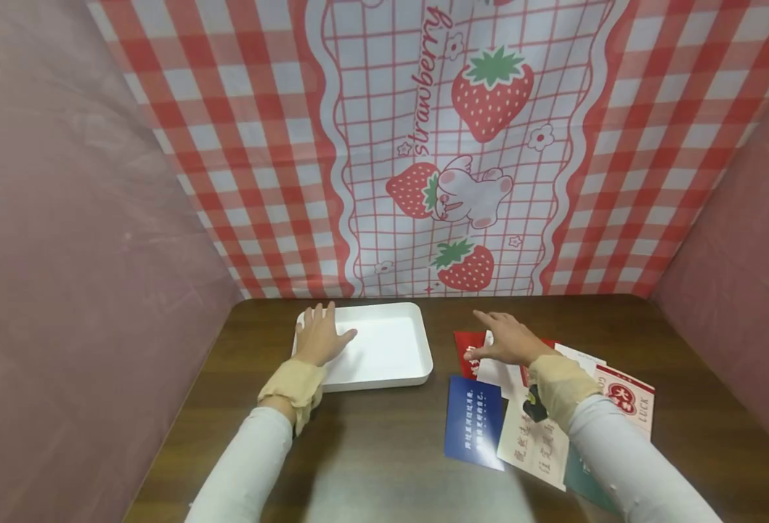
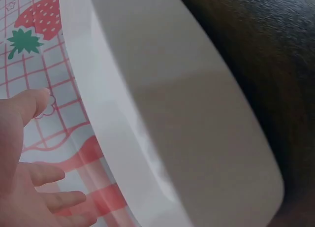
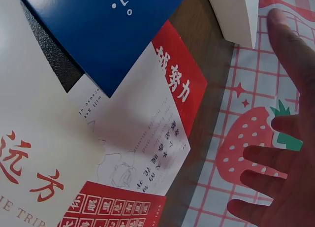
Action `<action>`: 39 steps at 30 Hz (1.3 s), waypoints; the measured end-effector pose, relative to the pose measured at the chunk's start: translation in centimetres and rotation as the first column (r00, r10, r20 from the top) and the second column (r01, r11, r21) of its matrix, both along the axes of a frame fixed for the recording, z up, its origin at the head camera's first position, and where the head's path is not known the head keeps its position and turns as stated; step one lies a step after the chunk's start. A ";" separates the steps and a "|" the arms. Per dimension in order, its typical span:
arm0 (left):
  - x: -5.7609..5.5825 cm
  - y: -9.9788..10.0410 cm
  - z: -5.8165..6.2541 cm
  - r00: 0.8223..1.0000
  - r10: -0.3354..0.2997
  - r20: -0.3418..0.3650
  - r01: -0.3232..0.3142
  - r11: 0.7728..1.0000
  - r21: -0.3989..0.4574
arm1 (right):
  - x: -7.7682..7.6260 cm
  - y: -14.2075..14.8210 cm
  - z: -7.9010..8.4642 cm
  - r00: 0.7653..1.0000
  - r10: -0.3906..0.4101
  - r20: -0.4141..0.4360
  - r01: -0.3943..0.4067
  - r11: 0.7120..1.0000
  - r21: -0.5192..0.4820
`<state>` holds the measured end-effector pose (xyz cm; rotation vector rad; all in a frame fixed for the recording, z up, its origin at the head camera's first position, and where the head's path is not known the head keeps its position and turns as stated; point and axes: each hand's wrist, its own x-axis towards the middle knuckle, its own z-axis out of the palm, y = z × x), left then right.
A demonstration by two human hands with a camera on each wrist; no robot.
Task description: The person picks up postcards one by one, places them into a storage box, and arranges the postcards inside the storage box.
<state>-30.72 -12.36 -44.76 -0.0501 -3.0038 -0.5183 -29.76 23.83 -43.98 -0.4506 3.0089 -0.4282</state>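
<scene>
A white rectangular tray [image 1: 384, 345] lies on the brown table, with nothing in it. Over its left end is my left hand [image 1: 319, 338], fingers spread; in the left wrist view that hand [image 2: 34, 173] shows apart from the tray wall [image 2: 118, 118]. To the right, my right hand [image 1: 505, 340] hovers above a spread of overlapping cards, its fingers loosely extended and holding nothing. Among them are a blue card [image 1: 473, 421], a cream card [image 1: 531, 447], a red card [image 1: 465, 349] and a white card with writing [image 3: 142, 128]. My right forearm hides part of the spread.
A strawberry-patterned cloth [image 1: 452, 145] hangs behind the table's back edge. Pinkish fabric walls [image 1: 83, 254] stand on both sides. A white card with a red emblem [image 1: 622, 396] and a green card [image 1: 587, 479] lie under and beside my right forearm.
</scene>
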 end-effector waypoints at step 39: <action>1.2 -3.5 -1.3 0.996 0.087 0.033 -0.086 0.996 -0.027 | -0.7 -0.6 -0.5 0.997 0.026 0.076 -0.027 1.000 0.004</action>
